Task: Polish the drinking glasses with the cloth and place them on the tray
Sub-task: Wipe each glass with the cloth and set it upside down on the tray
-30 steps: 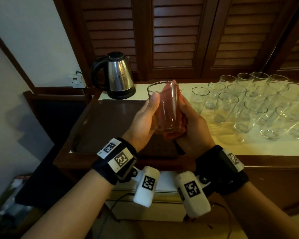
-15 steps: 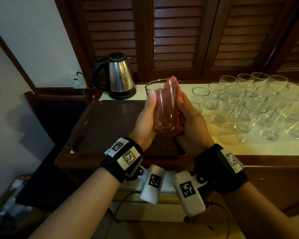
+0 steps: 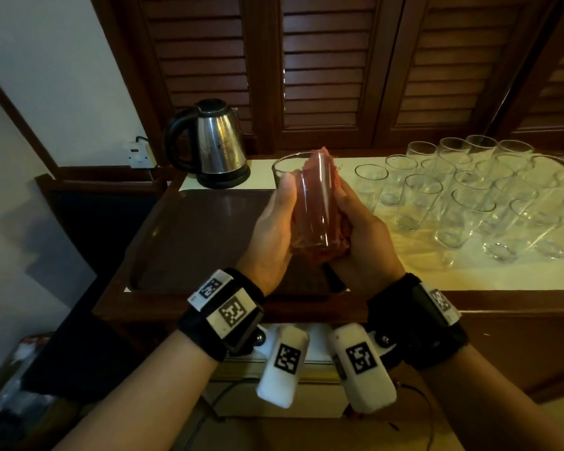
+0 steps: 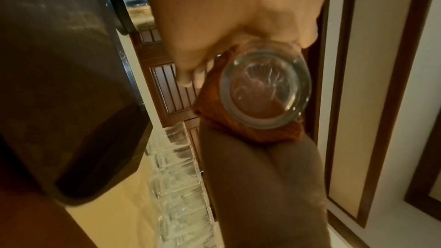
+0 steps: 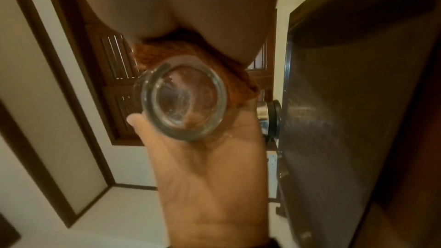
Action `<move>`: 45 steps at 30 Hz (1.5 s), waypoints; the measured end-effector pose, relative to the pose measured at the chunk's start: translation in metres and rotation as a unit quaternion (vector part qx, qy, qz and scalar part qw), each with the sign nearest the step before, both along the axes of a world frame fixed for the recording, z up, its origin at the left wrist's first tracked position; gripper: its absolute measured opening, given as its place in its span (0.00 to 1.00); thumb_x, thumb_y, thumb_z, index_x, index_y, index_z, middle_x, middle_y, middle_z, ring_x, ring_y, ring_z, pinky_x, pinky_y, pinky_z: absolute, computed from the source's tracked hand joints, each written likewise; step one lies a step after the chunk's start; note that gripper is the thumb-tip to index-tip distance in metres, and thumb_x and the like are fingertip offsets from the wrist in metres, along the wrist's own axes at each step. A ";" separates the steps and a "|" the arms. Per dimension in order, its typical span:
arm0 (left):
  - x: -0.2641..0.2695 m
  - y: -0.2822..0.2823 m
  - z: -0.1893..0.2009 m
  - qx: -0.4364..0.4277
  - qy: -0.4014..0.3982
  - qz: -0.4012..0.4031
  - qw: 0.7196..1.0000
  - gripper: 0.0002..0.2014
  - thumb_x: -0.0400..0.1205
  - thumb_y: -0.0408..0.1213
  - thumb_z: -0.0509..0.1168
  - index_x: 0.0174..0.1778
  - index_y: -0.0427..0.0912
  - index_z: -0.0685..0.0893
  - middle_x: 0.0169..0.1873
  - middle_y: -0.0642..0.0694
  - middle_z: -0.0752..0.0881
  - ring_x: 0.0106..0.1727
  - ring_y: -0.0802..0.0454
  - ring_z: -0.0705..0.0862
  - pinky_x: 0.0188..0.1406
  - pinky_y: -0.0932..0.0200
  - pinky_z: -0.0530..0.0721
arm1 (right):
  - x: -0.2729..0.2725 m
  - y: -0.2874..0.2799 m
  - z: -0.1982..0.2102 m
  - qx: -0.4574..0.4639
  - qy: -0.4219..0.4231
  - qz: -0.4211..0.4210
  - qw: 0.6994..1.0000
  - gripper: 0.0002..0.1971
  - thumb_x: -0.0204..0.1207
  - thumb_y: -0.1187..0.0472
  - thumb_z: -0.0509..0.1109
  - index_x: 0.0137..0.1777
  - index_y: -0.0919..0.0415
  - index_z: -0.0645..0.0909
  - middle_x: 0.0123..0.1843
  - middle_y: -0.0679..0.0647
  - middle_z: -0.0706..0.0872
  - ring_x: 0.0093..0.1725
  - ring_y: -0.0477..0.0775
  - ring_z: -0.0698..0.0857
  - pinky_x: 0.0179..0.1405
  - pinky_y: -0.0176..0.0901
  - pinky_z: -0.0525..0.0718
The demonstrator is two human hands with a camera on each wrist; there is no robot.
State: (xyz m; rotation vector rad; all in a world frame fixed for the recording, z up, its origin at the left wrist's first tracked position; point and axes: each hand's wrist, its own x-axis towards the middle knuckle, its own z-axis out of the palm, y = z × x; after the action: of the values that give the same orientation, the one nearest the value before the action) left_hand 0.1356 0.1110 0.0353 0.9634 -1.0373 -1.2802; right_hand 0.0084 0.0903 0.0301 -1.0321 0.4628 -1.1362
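1. While you work, the tray point(image 3: 189, 236) on your left has no glass on it that I can see, so by my reading nothing is finished yet.
2. Your left hand point(image 3: 271, 232) holds the glass point(image 3: 310, 203) with its fingers curled round the left wall; this grip is snug, thumb near the rim.
3. Between your hands, above the tray's right end, the glass stands nearly upright: long axis vertical, mouth up and tipped slightly away from you, base toward your wrists.
4. Your right hand point(image 3: 362, 236) presses the red cloth point(image 3: 331, 177) against the glass's right side, gripping both.
5. On the counter point(image 3: 404, 275) to your right, the many other glasses point(image 3: 469, 196) stand mouth up, apparently waiting their turn.
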 end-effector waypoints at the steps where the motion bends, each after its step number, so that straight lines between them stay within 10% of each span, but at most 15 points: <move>1: 0.002 -0.002 0.001 0.009 -0.001 0.015 1.000 0.39 0.78 0.64 0.61 0.84 0.47 0.67 0.69 0.43 0.85 0.68 0.48 0.85 0.70 0.41 0.81 | -0.001 -0.001 -0.001 -0.009 0.007 -0.010 1.000 0.25 0.87 0.54 0.57 0.85 0.49 0.67 0.72 0.57 0.85 0.69 0.57 0.86 0.60 0.50 0.88; 5: -0.001 -0.004 0.004 0.030 -0.050 0.086 0.995 0.32 0.87 0.49 0.59 0.88 0.54 0.55 0.66 0.58 0.82 0.70 0.56 0.79 0.73 0.46 0.78 | 0.008 0.001 -0.003 -0.105 0.112 -0.090 0.984 0.26 0.92 0.62 0.52 0.88 0.46 0.57 0.81 0.36 0.72 0.74 0.32 0.76 0.61 0.29 0.82; 8: -0.009 -0.002 0.005 0.018 -0.098 0.083 0.992 0.48 0.77 0.60 0.66 0.89 0.54 0.48 0.58 0.73 0.78 0.72 0.59 0.74 0.76 0.49 0.73 | 0.012 0.000 -0.007 -0.109 0.112 -0.090 0.984 0.26 0.92 0.60 0.53 0.87 0.44 0.58 0.88 0.46 0.64 0.83 0.44 0.68 0.74 0.36 0.77; 14: 0.005 -0.011 -0.003 0.048 -0.015 -0.009 0.999 0.51 0.65 0.67 0.69 0.83 0.46 0.68 0.67 0.40 0.86 0.66 0.44 0.87 0.66 0.41 0.85 | 0.004 -0.008 -0.010 0.033 0.013 -0.023 0.999 0.22 0.88 0.55 0.56 0.81 0.49 0.72 0.67 0.56 0.88 0.65 0.57 0.88 0.58 0.51 0.88; 19: 0.000 -0.015 -0.004 0.047 -0.044 0.064 0.996 0.34 0.87 0.47 0.63 0.88 0.50 0.57 0.74 0.51 0.78 0.70 0.54 0.80 0.73 0.45 0.79 | 0.005 -0.007 -0.012 -0.083 0.130 -0.100 0.983 0.26 0.92 0.60 0.52 0.88 0.45 0.57 0.83 0.52 0.74 0.78 0.50 0.77 0.74 0.50 0.81; 23: -0.009 -0.013 -0.001 0.034 -0.089 0.078 0.992 0.39 0.83 0.53 0.66 0.88 0.51 0.56 0.65 0.60 0.81 0.76 0.53 0.75 0.77 0.47 0.73 | 0.009 -0.008 -0.011 -0.096 0.113 -0.092 0.985 0.26 0.92 0.60 0.52 0.88 0.47 0.58 0.87 0.48 0.67 0.82 0.45 0.71 0.80 0.45 0.74; 29: 0.001 -0.017 0.000 0.055 -0.025 0.014 0.998 0.43 0.73 0.64 0.68 0.83 0.47 0.68 0.68 0.43 0.85 0.67 0.47 0.86 0.65 0.44 0.85 | 0.001 -0.013 -0.009 0.029 0.008 -0.025 0.999 0.23 0.90 0.54 0.54 0.84 0.49 0.68 0.70 0.59 0.87 0.67 0.59 0.88 0.56 0.52 0.89; 35: -0.010 -0.016 -0.001 0.009 -0.099 0.083 0.992 0.35 0.86 0.51 0.62 0.88 0.52 0.54 0.60 0.67 0.77 0.62 0.66 0.78 0.61 0.62 0.77 | 0.010 -0.012 -0.012 -0.112 0.116 -0.111 0.981 0.27 0.92 0.59 0.51 0.89 0.46 0.54 0.88 0.50 0.65 0.83 0.48 0.70 0.80 0.50 0.74; 42: 0.002 -0.017 -0.002 0.030 -0.006 0.025 0.999 0.35 0.80 0.61 0.61 0.79 0.42 0.73 0.65 0.39 0.87 0.65 0.45 0.87 0.65 0.43 0.85 | 0.005 -0.014 -0.005 0.015 0.023 -0.031 0.999 0.23 0.90 0.54 0.55 0.85 0.48 0.67 0.71 0.57 0.86 0.69 0.59 0.86 0.61 0.55 0.87; 45: 0.004 -0.018 -0.004 0.025 -0.009 0.074 0.997 0.32 0.83 0.54 0.62 0.82 0.46 0.69 0.69 0.42 0.84 0.65 0.47 0.87 0.66 0.42 0.85 | 0.004 -0.014 -0.004 -0.062 0.090 -0.082 0.991 0.25 0.92 0.59 0.53 0.88 0.45 0.60 0.81 0.48 0.76 0.77 0.50 0.79 0.72 0.55 0.82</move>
State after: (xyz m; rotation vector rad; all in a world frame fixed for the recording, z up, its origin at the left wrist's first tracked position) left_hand 0.1399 0.0926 0.0316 1.0718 -0.9329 -1.1809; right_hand 0.0125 0.0758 0.0261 -1.2290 0.6364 -1.2345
